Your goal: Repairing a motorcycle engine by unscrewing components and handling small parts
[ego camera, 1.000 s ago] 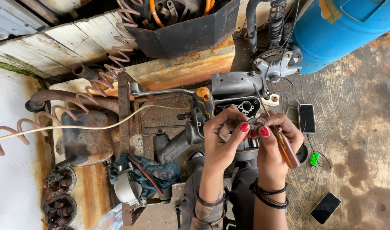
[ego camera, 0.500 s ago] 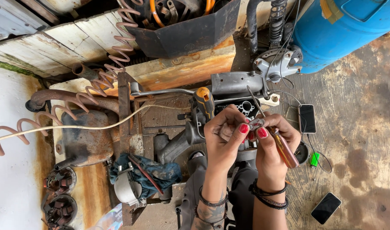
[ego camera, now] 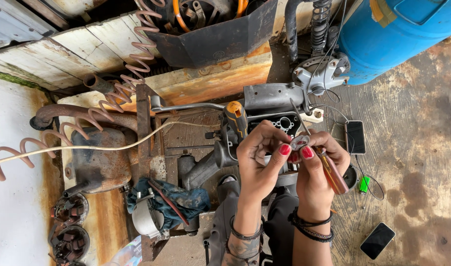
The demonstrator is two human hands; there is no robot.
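My left hand and my right hand meet over a cluttered workbench and pinch a small grey metal part between their thumbs and fingertips. My right hand also grips a screwdriver with a brown-orange handle; its thin shaft runs up past the small part. Just beyond the fingers lies a black perforated plate and a grey metal casing. A yellow-and-black screwdriver handle lies left of my left hand.
A blue barrel stands at the top right. Two phones and a green lighter lie on the rusty floor at right. A coiled hose, a rusty tank, a blue rag and motor parts sit at left.
Both hands stay together on the small part; the fingers have shifted only slightly.
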